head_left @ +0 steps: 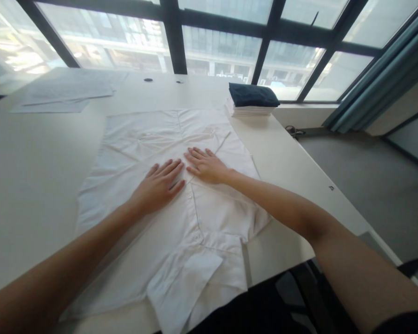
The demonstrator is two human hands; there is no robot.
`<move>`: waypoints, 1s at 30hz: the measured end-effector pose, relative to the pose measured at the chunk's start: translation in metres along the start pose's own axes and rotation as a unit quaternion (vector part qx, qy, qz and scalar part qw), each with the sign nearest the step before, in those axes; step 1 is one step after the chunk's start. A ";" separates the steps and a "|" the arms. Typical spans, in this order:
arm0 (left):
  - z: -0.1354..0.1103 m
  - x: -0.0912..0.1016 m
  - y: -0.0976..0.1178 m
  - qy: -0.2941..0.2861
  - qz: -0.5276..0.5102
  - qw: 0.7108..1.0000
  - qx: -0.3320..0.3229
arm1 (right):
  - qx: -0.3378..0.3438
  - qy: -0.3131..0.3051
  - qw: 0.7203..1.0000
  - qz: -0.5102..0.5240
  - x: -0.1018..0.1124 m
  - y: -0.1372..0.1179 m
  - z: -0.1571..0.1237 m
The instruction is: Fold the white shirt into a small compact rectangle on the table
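A white shirt (153, 139) lies spread flat on the pale table (35, 176), its collar end hanging toward me at the near edge. My left hand (158, 185) rests palm down on the middle of the shirt, fingers stretched out and pointing away. My right hand (206, 165) lies flat beside it, just to the right, fingers extended toward the left and nearly touching the left hand's fingertips. Neither hand holds anything.
A stack of folded clothes (252, 99), dark on top of white, sits at the table's far right corner. Sheets of paper (66, 93) lie at the far left. Large windows run behind the table. Grey floor and a curtain are at the right.
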State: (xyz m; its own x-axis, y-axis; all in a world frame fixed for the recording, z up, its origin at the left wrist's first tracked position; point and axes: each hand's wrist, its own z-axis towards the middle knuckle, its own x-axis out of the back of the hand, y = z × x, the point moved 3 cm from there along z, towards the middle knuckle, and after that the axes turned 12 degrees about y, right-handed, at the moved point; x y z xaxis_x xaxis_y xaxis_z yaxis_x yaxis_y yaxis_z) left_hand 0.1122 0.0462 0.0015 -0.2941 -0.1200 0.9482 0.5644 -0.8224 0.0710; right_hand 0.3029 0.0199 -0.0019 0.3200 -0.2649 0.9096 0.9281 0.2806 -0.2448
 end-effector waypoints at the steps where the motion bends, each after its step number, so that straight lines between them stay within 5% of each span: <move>1: 0.000 0.000 -0.001 -0.005 0.000 1.000 0.001 | -0.012 -0.008 1.000 -0.012 0.005 0.015 -0.004; 5: 0.001 -0.001 -0.002 -0.012 -0.004 1.000 0.007 | -0.072 -0.020 0.996 -0.048 0.028 0.068 -0.021; 8: 0.001 -0.001 -0.001 -0.010 -0.011 1.000 0.005 | -0.091 -0.003 0.994 -0.059 0.037 0.082 -0.031; 15: 0.001 -0.001 0.002 0.008 -0.016 1.000 0.006 | -0.080 0.080 0.988 -0.108 0.046 0.061 -0.038; 23: -0.001 0.000 0.001 0.013 -0.011 1.000 0.000 | 0.067 -0.016 0.998 -0.002 0.021 -0.010 -0.047; 30: 0.000 0.001 0.002 0.001 -0.015 1.000 0.004 | -0.016 -0.030 0.999 -0.031 0.037 0.047 -0.055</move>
State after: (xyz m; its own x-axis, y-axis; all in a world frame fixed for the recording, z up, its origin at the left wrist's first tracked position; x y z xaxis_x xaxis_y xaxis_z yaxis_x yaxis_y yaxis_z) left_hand 0.1136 0.0446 0.0023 -0.3125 -0.0970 0.9450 0.5619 -0.8209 0.1015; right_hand 0.3691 -0.0276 0.0016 0.2503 -0.2246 0.9418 0.9517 0.2357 -0.1968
